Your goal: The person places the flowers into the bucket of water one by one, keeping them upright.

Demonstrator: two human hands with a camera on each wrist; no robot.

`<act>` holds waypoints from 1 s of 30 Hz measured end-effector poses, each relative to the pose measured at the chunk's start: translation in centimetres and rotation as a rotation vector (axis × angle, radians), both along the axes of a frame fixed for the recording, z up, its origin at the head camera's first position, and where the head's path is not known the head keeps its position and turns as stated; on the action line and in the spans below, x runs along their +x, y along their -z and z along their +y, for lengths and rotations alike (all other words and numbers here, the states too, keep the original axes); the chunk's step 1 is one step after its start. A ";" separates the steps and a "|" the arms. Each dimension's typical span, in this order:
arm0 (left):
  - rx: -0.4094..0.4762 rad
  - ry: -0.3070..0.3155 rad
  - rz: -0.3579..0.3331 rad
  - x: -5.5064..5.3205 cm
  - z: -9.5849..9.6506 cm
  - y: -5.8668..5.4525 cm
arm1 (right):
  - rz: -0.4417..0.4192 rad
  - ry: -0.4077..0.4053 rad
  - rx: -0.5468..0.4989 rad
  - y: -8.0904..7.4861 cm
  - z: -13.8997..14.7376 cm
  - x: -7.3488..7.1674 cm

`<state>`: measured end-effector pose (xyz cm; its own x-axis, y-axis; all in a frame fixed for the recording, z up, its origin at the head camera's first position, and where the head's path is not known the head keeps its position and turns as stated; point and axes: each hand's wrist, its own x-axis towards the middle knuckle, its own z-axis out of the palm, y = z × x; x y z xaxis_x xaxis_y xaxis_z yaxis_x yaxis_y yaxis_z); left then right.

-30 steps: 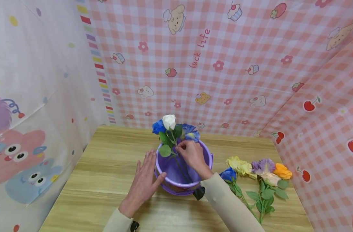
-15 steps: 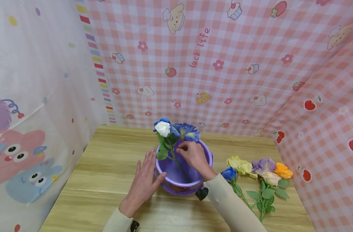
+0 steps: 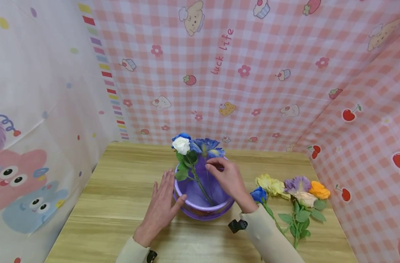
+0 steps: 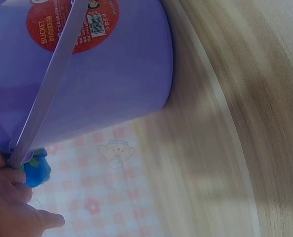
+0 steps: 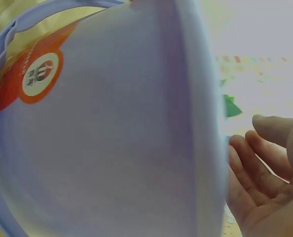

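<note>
A purple bucket [image 3: 204, 209] stands on the wooden table. A white rose [image 3: 181, 145] leans inside it toward the far left, in front of a blue rose [image 3: 183, 135]. Next to them, a blue-violet ruffled flower [image 3: 204, 145] rests at the far rim. My left hand [image 3: 160, 202] lies with straight fingers against the bucket's left side. Over the opening, my right hand [image 3: 227, 179] has loosely bent fingers, with fingertips close to a thin stem. The right wrist view shows a gap between that hand's thumb and fingers [image 5: 257, 168], nothing held there.
Right of the bucket lie another blue rose [image 3: 259, 194], a yellow flower [image 3: 270, 185], a purple flower [image 3: 297, 184], an orange flower [image 3: 319, 190] and a cream rose [image 3: 305, 199]. A pink checked cloth [image 3: 239, 91] hangs behind the table.
The white rose has tipped left and settled against the rim as my right hand let go of it. That hand has then drawn slightly right. My left hand stays at the bucket.
</note>
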<state>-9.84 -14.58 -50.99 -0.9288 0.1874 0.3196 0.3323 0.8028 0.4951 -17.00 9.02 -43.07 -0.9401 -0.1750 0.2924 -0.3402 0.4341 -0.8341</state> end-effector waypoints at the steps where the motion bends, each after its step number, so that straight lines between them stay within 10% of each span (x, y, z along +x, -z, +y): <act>1: 0.001 0.001 -0.001 0.0 0.0 0.0 | 0.002 0.000 -0.023 -0.1 0.2 0.2; 30: 0.008 0.010 0.019 0.0 0.0 0.1 | 0.002 0.158 -0.170 -0.9 7.8 3.8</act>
